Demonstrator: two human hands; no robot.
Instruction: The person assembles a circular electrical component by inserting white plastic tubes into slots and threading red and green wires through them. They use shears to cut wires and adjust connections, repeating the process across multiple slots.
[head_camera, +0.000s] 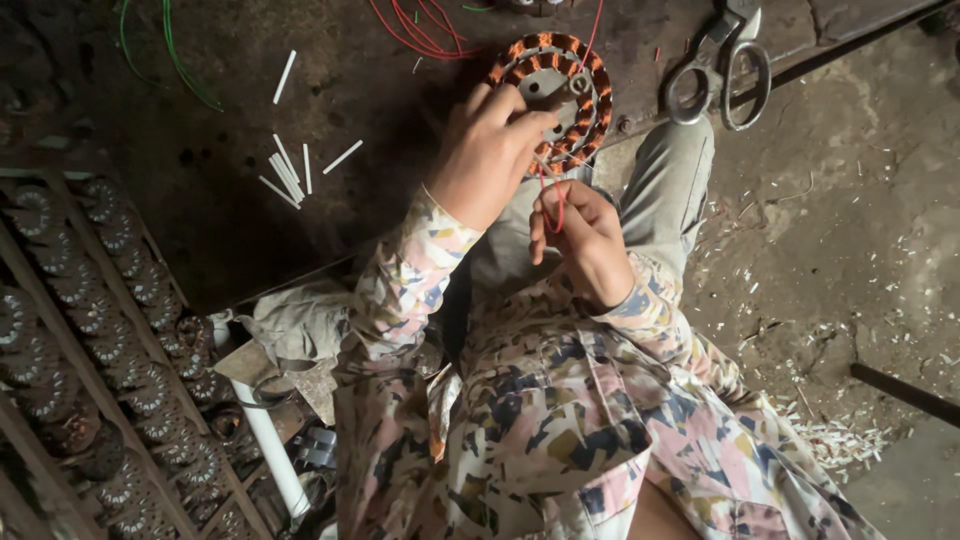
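A round motor stator (560, 75) with orange copper windings lies on the dark workbench (230, 220), at its near edge. My left hand (487, 150) rests on the stator's near left side and holds it down with its fingers curled over the ring. My right hand (582, 235) sits just below it and pinches a thin red wire (557, 205) that runs up to the windings. Both sleeves are of a patterned pink and white cloth.
Large metal scissors (722, 68) lie right of the stator. Red wires (425, 32) and green wires (175, 55) trail at the bench's far side. Several white sleeve pieces (288, 170) lie scattered at left. A rack of wound stators (110, 340) fills the lower left. White scraps litter the floor (850, 280).
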